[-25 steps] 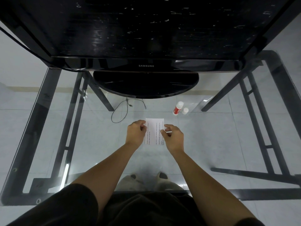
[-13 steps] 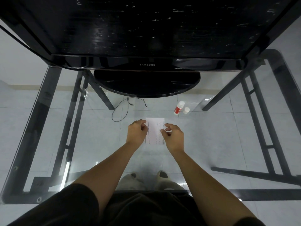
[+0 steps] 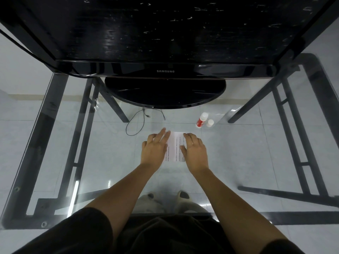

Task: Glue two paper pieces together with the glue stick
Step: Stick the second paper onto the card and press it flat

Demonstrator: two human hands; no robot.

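White paper (image 3: 175, 146) on glass (image 3: 238, 158): press flat, left hand (image 3: 155, 148) and right hand (image 3: 194, 152) fingers spread, released, smoothing outward from centre, glue stick (image 3: 201, 120) far right untouched.

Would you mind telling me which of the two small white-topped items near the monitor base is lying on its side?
The red-labelled glue stick; its separate white cap stands just right of it.

Both hands flat on paper (image 3: 176, 146) on glass counter (image 3: 238, 162): left hand (image 3: 155, 150) on left edge, right hand (image 3: 195, 152) on right. Glue stick (image 3: 201, 120) and cap (image 3: 209, 123) lie beyond, near monitor (image 3: 165, 43) base.
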